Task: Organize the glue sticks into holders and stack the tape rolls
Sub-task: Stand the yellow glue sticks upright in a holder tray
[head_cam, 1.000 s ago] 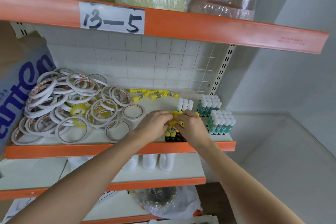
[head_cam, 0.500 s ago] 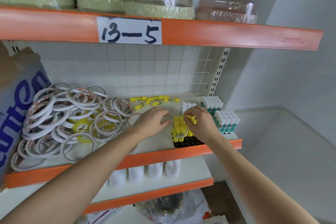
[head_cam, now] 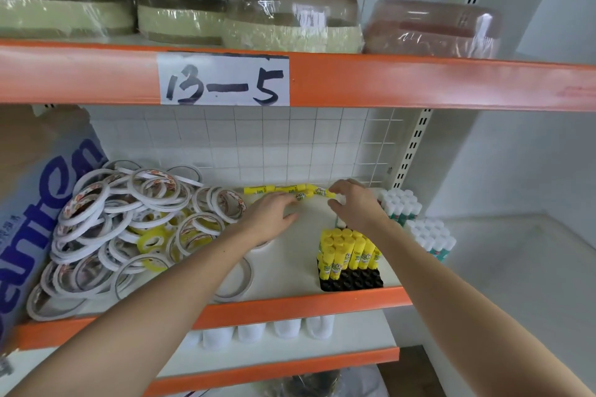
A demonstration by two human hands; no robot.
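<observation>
Both hands up at the back of the white shelf [head_cam: 300, 264] with the orange front lip. Left hand [head_cam: 270, 215], fingers straight and loosely spread, fingertips at the near end of one short yellow glue stick [head_cam: 303, 196] lying flat; grip round nothing. Right hand [head_cam: 355, 205], fingers bent over the row of loose yellow glue sticks [head_cam: 274, 189] by the wire grid, whether pinching one cannot tell. Nearer the lip, black plastic holder [head_cam: 351, 280] partly filled with upright yellow sticks. Heap of white tape rolls [head_cam: 129, 222] unstacked at left
</observation>
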